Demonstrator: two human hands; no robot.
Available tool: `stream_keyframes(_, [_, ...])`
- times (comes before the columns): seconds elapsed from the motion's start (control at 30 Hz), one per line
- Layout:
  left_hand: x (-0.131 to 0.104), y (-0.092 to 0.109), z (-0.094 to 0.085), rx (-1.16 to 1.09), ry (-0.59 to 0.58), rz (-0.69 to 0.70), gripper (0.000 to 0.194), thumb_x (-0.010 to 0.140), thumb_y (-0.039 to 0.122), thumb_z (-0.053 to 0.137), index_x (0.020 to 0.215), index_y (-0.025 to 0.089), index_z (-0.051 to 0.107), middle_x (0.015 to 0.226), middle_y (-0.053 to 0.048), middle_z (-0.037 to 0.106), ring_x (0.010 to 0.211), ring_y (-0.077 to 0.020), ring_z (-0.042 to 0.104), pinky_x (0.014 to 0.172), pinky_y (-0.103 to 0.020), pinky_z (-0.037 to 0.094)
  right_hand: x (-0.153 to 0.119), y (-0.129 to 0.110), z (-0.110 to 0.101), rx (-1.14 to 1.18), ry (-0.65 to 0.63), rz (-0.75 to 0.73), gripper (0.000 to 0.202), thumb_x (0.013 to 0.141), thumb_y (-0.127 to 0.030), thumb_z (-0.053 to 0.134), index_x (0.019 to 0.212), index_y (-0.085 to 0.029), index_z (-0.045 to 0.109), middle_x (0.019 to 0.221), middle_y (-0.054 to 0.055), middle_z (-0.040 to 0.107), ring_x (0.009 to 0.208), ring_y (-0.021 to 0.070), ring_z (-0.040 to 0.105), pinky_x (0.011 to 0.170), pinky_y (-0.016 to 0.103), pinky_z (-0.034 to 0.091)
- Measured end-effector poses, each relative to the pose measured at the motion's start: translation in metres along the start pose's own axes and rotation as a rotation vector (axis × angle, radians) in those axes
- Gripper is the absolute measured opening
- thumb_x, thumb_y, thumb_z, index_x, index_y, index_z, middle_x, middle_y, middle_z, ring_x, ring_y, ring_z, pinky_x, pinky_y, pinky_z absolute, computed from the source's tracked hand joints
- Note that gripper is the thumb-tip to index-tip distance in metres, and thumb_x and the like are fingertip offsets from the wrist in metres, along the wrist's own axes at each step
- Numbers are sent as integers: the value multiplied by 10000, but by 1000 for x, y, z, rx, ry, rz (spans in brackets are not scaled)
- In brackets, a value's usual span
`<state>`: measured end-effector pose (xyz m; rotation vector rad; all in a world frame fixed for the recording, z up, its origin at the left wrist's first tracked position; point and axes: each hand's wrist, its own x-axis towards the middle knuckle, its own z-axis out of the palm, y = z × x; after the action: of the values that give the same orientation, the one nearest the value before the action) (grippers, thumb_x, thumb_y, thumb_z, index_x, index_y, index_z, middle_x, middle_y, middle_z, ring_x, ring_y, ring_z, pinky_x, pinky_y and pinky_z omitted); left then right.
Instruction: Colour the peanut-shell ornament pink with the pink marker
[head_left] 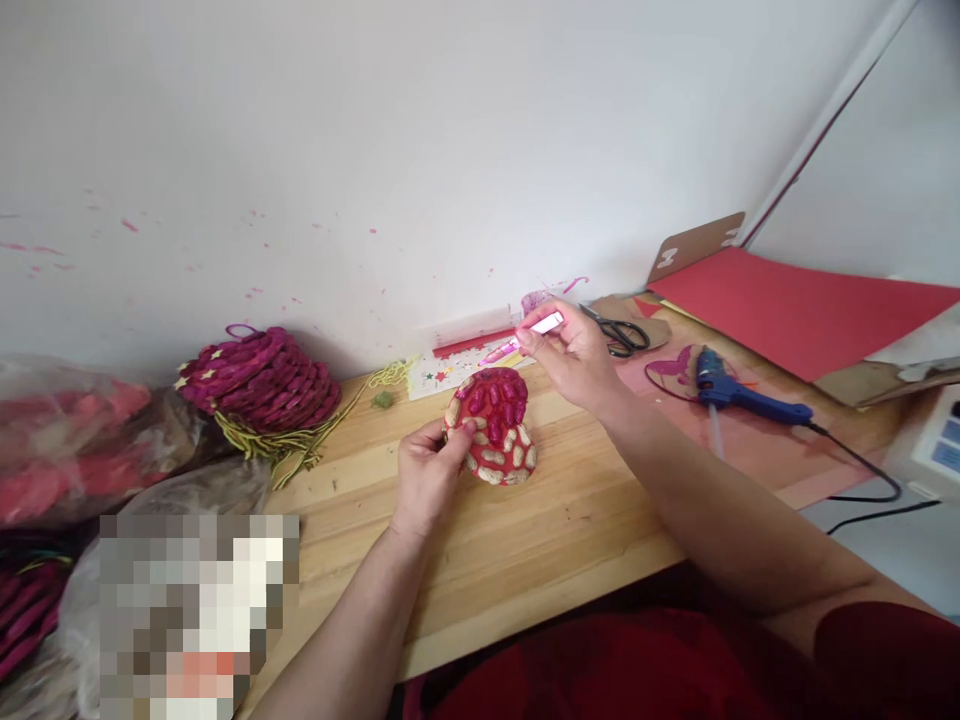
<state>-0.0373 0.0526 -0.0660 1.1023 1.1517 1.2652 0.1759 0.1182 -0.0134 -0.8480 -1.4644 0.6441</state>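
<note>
Holds a red piece (487, 415), rounded and studded with peanuts (493, 456), by its left edge in the left hand (429, 472), with fingers folded closed behind and thumb pressed on the front. Faces upward, over the wooden table (540, 570); cannot tell between resting on the wood and hanging just above it. Bears dark pink peanuts toward the top and pale ones lower down and along the left edge. Pinches a pink pen (546, 324) with a white end in the right hand (576, 358), closing thumb and fingertips round it, and points the tip down and leftward at the top edge of the red piece; cannot tell contact from a narrow gap there. Just behind, toward the white wall (405, 150) with pink splashes, a sheet of stars (457, 372). Beyond the right hand, black scissors (622, 338); farther right, a blue glue gun (739, 392) with a black cord, on a pinkish sheet (757, 455), and red paper (810, 305) near the corner. To the left, a dark pink yarn bundle (270, 375) dotted with pale stars, yellow strings (281, 460) under it, a small green ball (382, 398) nearby, and clear plastic bags (37, 385) at the far side.
</note>
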Motion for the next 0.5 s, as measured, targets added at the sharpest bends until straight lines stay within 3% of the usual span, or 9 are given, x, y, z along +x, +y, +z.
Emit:
stream_keyframes(0.13, [2,1,4,13,14,-23,433,677,566,883,715,144,796,593,-15,652,487,-84,396,481,-232,296,17,17,-22,-11,247,-6,462,838,-672,754,959,-254,597,808,-20,699,737,167,667,723,325,547])
stream_keyframes(0.23, [3,2,5,21,23,-12,420,662,558,886,670,153,775,569,-8,639,482,-89,402,481,-235,306,34,28,-42,-355,404,61,306,944,-540,652,992,-242,608,881,15,729,823,200,690,810,352,548])
stream_keyframes(0.33, [4,0,4,24,5,-5,404,689,553,874,684,161,778,585,-13,656,496,-104,446,490,-237,331,58,33,-54,-806,276,273,271,1057,-395,441,1153,-221,626,1045,75,764,993,240,706,906,375,533])
stream_keyframes(0.4, [5,-4,2,18,-17,-10,400,711,556,867,744,163,803,623,-28,689,523,-125,501,504,-240,362,76,33,-55,-938,190,348,272,1047,-357,464,1156,-210,665,1117,112,767,1072,276,685,945,402,514])
stream_keyframes(0.5, [6,-8,0,4,-38,-13,416,727,570,866,786,162,813,685,-52,733,581,-158,583,555,-254,436,102,36,-50,-1036,73,412,205,978,-348,600,1006,-199,738,1113,144,766,1157,336,637,979,449,488])
